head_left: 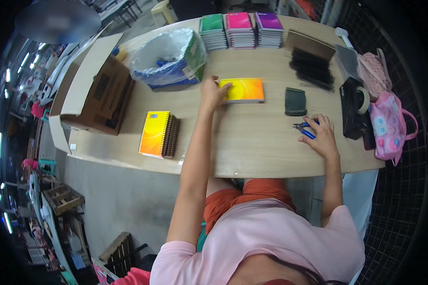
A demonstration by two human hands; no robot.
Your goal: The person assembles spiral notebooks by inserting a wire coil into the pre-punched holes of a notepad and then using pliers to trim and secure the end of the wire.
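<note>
My left hand (213, 94) grips the left end of a yellow-orange notebook stack (245, 90) lying flat in the middle of the table. Its thumb rests on the top cover, and the fingers reach round the far left corner. Over at the right, my right hand (324, 137) has its fingers curled round a pair of small blue-handled nippers (309, 135), whose jaws point left. A dark green rectangular piece (295, 101) lies just beyond them. To the left of my left forearm sits another pile of yellow-orange spiral notebooks (156, 134), its coils facing right.
Green (212, 29), pink (240, 29) and purple (268, 28) notebook stacks stand at the far edge. A plastic-lined box (171, 73) and an open carton (100, 92) occupy the left. Black spiral coils (311, 69), a tape dispenser (353, 109) and a pink pouch (387, 126) lie right.
</note>
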